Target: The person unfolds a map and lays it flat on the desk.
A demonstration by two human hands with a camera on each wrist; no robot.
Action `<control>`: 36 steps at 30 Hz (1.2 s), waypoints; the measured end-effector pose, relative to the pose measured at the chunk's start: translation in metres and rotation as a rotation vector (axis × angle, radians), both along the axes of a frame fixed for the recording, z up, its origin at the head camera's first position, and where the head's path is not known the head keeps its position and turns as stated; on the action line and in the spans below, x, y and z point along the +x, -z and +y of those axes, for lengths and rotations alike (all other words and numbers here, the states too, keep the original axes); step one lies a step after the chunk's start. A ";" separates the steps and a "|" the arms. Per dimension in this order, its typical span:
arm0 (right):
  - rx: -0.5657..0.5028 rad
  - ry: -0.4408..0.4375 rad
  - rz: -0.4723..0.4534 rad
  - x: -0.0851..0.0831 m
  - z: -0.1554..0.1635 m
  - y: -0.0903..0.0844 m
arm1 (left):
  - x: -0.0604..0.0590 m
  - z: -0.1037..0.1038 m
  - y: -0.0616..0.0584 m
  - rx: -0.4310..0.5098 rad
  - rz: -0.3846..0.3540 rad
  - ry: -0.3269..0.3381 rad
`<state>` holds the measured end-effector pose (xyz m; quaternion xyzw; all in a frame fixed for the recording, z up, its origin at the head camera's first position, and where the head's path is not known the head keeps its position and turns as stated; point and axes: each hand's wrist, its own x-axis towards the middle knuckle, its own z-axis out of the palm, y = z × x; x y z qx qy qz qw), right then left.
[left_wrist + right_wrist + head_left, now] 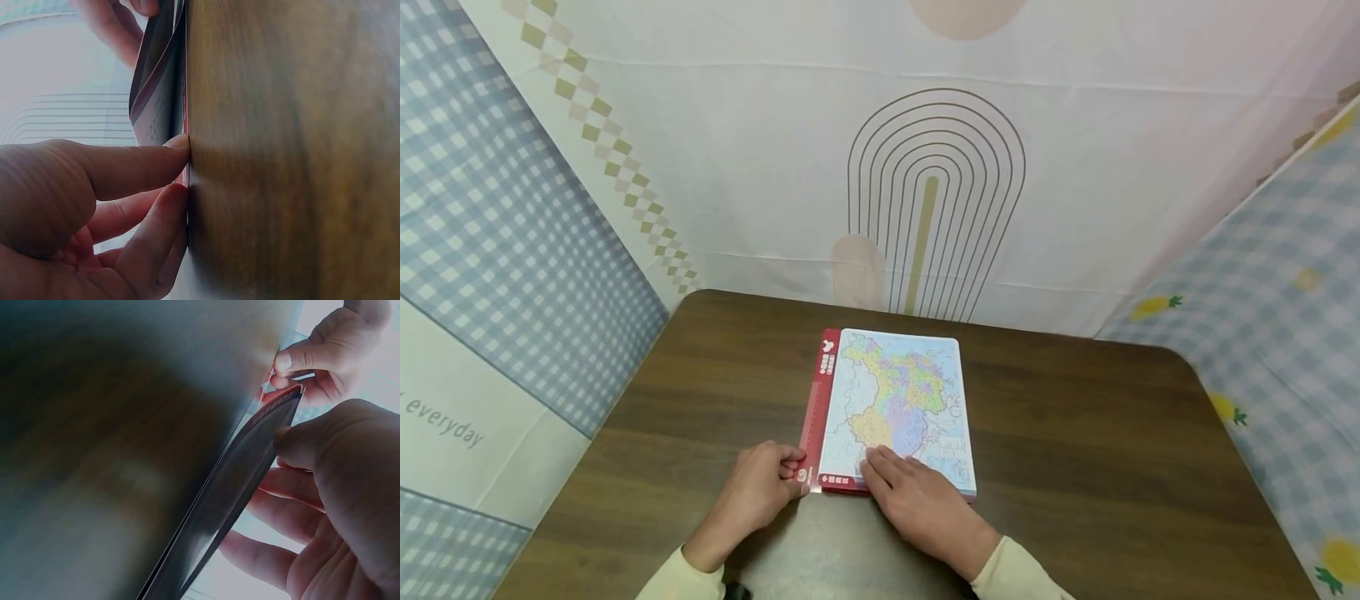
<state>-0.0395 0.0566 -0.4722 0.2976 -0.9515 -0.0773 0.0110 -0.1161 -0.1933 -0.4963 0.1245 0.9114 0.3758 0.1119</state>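
Observation:
A colourful printed map (887, 400) with a red strip (820, 387) along its left side lies on the brown table. At the strip's near left corner my left hand (762, 483) pinches the edge between thumb and curled fingers. The left wrist view shows that thumb (134, 164) down close to the tabletop. My right hand (921, 500) rests on the map's near edge, its fingers fairly straight across the printed face. From the right wrist, the map's near edge (253, 456) bows up from the layer below, with the right thumb (300, 444) at its rim.
The wooden table (1075, 450) spreads out on both sides of the map. Behind it hangs a pale patterned cloth (760, 167), with blue checked cloth (497, 167) on the left and more checked cloth (1285, 333) on the right.

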 end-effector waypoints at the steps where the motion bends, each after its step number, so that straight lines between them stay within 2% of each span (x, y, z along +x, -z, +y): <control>1: 0.001 0.008 -0.006 0.001 0.003 0.000 | 0.000 0.000 0.000 0.000 -0.002 -0.001; 7: 0.004 0.041 0.005 0.010 0.019 0.000 | -0.001 0.000 0.000 0.005 -0.003 0.002; 13: -0.020 0.062 0.059 0.019 0.040 0.005 | 0.000 -0.001 0.000 0.016 0.002 0.010; 21: -0.081 0.026 0.156 0.027 0.059 0.010 | 0.003 0.001 0.002 -0.001 0.019 0.016; 26: -0.154 -0.007 0.240 0.024 0.068 0.002 | 0.001 0.000 0.000 -0.016 0.019 0.027; 31: -0.283 -0.051 0.389 0.015 0.084 -0.010 | -0.006 -0.004 -0.002 -0.039 0.034 0.046; 36: -0.359 -0.030 0.404 0.013 0.104 -0.028 | -0.015 -0.010 -0.001 -0.026 0.022 0.067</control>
